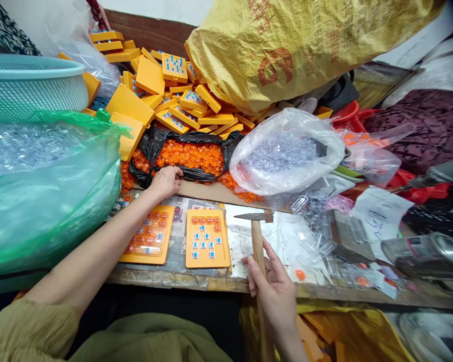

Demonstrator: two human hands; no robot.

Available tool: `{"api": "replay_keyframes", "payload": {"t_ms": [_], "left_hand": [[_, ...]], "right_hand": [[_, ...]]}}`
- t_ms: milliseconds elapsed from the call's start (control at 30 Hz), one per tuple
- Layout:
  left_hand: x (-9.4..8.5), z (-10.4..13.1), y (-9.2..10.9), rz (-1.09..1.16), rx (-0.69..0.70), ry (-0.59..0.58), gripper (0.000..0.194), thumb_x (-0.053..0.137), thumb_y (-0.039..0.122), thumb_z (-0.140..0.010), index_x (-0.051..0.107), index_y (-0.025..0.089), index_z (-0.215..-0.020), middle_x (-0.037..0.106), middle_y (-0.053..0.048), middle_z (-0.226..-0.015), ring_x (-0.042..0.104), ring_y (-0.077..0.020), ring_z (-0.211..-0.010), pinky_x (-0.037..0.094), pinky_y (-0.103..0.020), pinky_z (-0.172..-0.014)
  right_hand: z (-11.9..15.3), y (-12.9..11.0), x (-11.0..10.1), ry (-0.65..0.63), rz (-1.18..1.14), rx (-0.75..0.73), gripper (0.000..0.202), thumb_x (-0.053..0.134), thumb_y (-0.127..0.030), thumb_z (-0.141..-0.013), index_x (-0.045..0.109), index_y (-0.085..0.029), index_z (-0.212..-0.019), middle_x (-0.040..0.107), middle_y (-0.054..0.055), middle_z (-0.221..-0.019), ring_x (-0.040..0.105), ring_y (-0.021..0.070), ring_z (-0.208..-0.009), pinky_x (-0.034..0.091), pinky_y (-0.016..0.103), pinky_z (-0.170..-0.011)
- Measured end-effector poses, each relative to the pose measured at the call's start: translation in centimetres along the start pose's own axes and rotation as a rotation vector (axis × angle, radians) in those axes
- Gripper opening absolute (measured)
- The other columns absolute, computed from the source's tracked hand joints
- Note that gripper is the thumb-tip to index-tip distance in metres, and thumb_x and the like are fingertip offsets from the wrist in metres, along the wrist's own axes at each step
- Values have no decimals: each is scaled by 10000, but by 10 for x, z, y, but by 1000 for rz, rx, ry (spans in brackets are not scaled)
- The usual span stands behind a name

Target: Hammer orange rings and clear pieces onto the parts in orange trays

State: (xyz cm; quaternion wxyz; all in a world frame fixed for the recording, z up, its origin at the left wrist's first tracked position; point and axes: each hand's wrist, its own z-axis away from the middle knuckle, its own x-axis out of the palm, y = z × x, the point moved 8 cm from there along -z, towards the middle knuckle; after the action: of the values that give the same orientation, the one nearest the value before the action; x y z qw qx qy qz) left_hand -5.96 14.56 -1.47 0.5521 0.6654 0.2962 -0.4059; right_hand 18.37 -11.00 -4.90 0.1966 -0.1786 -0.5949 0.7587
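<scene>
My right hand (pixel 270 281) is closed around the wooden handle of a hammer (pixel 257 241), its metal head pointing left above a white sheet. My left hand (pixel 165 182) reaches forward to the near edge of a black plastic bag (pixel 200 173) full of small orange caps (pixel 191 155). Its fingers are curled, and what they hold, if anything, is hidden. Between my hands lies a yellow-orange plate (pixel 208 239) with blue-centred switches and several orange caps along its top. Partly under my left forearm is a second plate (pixel 168 251), covered with orange and clear caps.
A green bag (pixel 49 201) of clear parts and a blue basket (pixel 33 83) stand left. Yellow-orange boxes (pixel 151 75) are heaped behind, beside a large yellow sack (pixel 305 50). A white bag (pixel 287 151) of clear pieces sits right. The worktop's front edge (pixel 166 281) runs before me.
</scene>
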Motion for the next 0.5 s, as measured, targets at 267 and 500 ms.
{"api": "replay_keyframes", "payload": {"t_ms": [267,500], "left_hand": [[8,7,13,48,114,-47,189,566,239,-757,736,169,-804,715,-48,-783,641,-184,-761,499,-269,-750],[4,36,39,10,239,-29,246,537,166,-769,712,157,-942,694,-81,-928,619,-230,-933,471,-343,-896]], "right_hand": [[-2,3,0,-9,-5,13,838,752,-465,-697,401,-196,-1409,653,-3,-727,411,60,-409,380,200,-360],[-3,5,-2,-31,72,-31,766,715,-444,-745,417,-206,-1410,688,24,-805,447,67,-400,411,211,-352]]}}
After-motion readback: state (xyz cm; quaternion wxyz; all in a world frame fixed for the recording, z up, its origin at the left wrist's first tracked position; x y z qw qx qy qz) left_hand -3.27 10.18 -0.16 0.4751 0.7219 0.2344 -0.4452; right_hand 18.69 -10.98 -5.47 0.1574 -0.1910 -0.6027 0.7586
